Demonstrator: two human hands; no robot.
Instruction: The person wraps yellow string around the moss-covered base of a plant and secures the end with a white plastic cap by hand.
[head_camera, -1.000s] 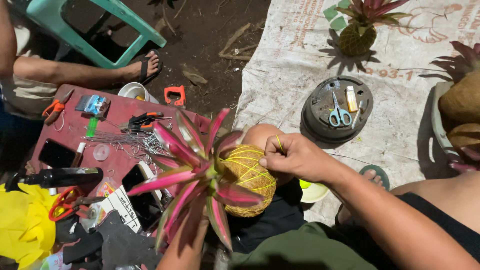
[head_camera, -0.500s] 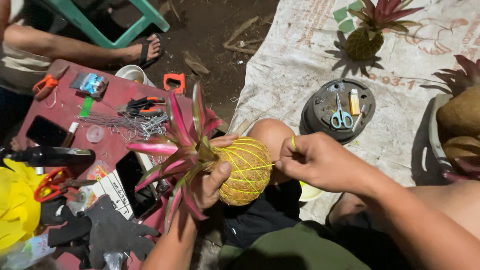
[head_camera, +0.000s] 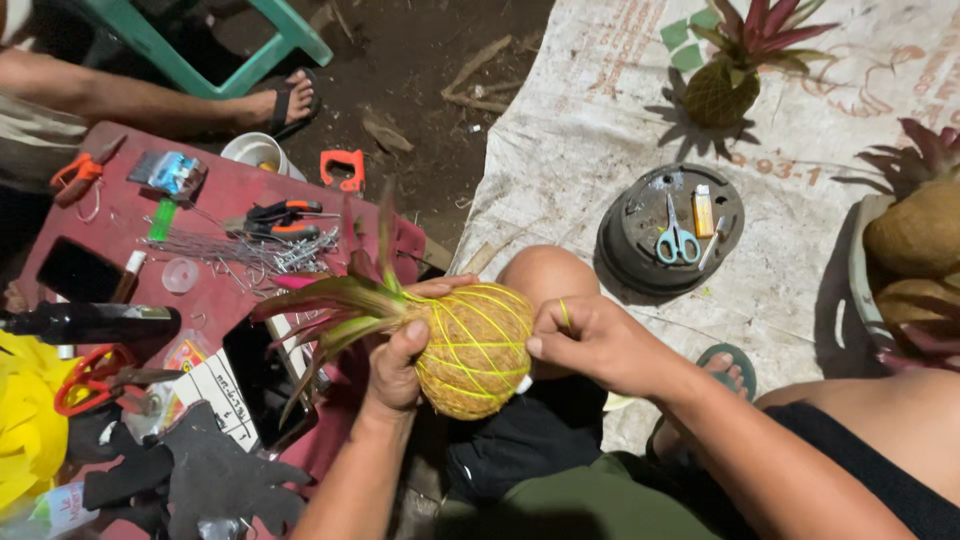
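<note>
I am looking down at 2 hands holding a moss ball (head_camera: 478, 350) with a red and green plant (head_camera: 335, 300) growing out of it. The left hand (head_camera: 398, 365) is gripping the ball where the leaves start. The right hand (head_camera: 590, 340) is pinching yellow string (head_camera: 565, 315) tight against the ball. The red table (head_camera: 215, 200) is just left of the ball. The dark upturned pot (head_camera: 640, 255) with blue scissors (head_camera: 677, 240) is up and right of it.

Outdoor craft spot (bare dirt ground (head_camera: 420, 60)): tarp (head_camera: 600, 130), tool-strewn red table (head_camera: 230, 200).
</note>
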